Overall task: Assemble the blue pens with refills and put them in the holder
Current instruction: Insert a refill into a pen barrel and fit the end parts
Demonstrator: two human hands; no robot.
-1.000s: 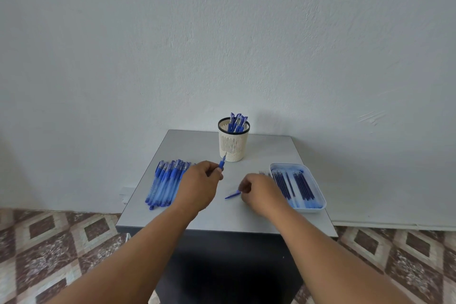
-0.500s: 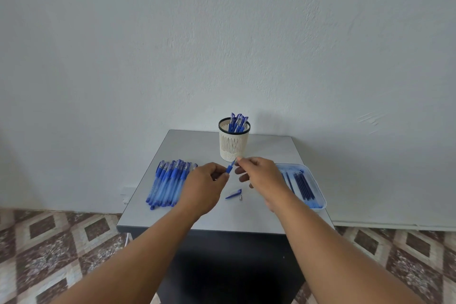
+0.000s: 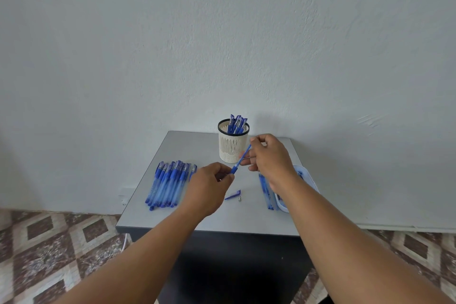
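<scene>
My left hand (image 3: 209,189) pinches the lower end of a blue pen barrel (image 3: 234,169) above the table. My right hand (image 3: 267,157) holds a thin blue refill (image 3: 244,154) by its upper end, its lower part running into the barrel. A white mesh holder (image 3: 233,147) stands behind with several blue pens (image 3: 237,124) in it. A row of several blue pens (image 3: 170,184) lies at the left. A blue cap (image 3: 233,195) and a small metal tip (image 3: 239,198) lie between my hands. A tray of refills (image 3: 306,175) sits at the right, mostly hidden by my right forearm.
The grey table (image 3: 197,217) stands against a white wall; its front edge is close to me. A few pen parts (image 3: 267,192) lie left of the tray. Patterned floor tiles show on both sides.
My right hand rose from the table toward the holder and now draws the refill upward, away from my left hand. The cap and tip stayed on the table.
</scene>
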